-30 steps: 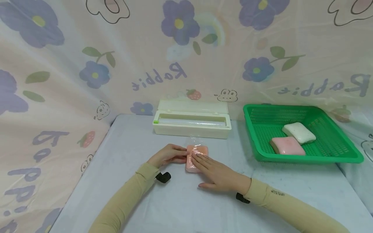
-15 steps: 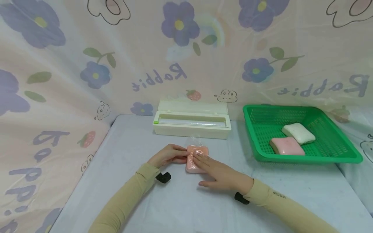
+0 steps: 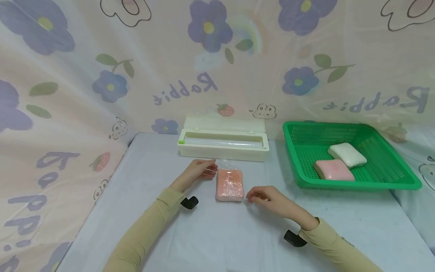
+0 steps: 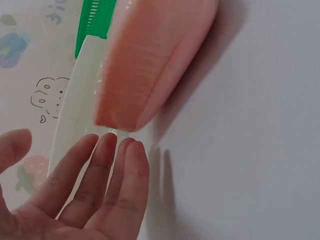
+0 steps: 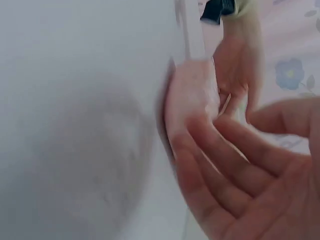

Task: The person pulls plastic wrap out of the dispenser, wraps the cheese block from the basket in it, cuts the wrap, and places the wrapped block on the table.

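A pink-orange bar of soap [image 3: 230,185] lies flat on the table in the head view, covered in shiny clear film. Some loose film [image 3: 228,164] sticks out from its far end. My left hand [image 3: 195,173] is by the bar's far left corner; in the left wrist view its fingers [image 4: 90,185] extend with their tips close to the soap [image 4: 150,65], and whether they touch the film I cannot tell. Beside the near right corner, my right hand [image 3: 275,202] has loosely bent fingers and holds nothing. The right wrist view shows them blurred, overlapping the soap [image 5: 192,90].
Behind the soap stands a cream cling film dispenser [image 3: 223,151] with its lid raised and a roll inside. A green basket [image 3: 360,185] at the right holds a pink soap bar [image 3: 334,170] and a white one [image 3: 347,154]. A patterned curtain [image 3: 142,83] backs the table.
My right hand has lifted off the soap's top and moved right, beside the bar. My left hand has shifted slightly away toward the dispenser, off the soap's left edge. The soap stays in place.
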`<state>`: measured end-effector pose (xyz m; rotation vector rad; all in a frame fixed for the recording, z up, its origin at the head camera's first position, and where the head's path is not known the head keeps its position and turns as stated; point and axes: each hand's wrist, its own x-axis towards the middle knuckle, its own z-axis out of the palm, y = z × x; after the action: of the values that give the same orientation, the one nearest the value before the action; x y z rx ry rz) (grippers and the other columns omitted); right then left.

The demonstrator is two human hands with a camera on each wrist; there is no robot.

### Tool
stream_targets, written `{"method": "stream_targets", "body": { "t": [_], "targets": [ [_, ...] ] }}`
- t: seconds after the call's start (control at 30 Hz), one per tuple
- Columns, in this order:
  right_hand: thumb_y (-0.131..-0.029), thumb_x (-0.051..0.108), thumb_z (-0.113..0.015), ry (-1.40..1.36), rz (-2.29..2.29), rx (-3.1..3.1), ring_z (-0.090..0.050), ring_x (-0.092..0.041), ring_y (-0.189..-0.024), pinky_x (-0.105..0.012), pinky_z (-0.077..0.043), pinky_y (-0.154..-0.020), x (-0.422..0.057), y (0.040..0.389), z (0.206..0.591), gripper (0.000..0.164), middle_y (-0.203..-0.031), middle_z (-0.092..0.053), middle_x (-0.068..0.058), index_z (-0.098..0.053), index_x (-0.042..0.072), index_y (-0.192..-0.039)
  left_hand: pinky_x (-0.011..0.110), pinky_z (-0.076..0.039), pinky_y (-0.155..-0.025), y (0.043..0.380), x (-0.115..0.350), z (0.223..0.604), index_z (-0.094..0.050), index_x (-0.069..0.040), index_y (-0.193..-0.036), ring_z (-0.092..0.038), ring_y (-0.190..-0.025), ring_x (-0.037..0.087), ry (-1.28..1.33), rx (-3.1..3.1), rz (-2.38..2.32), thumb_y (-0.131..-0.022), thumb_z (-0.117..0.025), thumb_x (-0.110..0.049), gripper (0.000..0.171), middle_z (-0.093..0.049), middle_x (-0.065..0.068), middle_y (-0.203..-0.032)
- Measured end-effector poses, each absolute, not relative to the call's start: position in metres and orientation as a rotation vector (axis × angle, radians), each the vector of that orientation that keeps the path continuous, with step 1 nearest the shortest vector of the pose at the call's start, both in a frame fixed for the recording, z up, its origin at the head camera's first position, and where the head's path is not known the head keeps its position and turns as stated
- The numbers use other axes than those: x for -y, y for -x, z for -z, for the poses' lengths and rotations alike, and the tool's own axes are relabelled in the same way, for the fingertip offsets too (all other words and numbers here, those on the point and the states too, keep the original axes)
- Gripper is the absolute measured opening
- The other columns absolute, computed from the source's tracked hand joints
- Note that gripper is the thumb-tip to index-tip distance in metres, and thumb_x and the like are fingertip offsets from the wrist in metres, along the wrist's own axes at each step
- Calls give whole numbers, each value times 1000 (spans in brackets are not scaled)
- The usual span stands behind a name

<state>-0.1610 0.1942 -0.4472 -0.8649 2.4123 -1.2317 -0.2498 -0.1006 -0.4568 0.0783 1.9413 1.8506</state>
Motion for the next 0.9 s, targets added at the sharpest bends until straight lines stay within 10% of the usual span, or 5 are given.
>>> {"method": "stream_targets", "body": {
  "t": [0.9],
  "targets": [
    [-101, 8, -46, 621, 1450, -2194, -60, -37, -97, -41, -55, -80, -205, 196, 456, 29, -109, -64, -25, -54, -12, -121, 39, -50, -93, 190, 107, 457, -59, 5, -123, -58, -112, 32, -157, -1910, -1789, -99, -52, -31, 44, -62, 17, -120]
  ]
}}
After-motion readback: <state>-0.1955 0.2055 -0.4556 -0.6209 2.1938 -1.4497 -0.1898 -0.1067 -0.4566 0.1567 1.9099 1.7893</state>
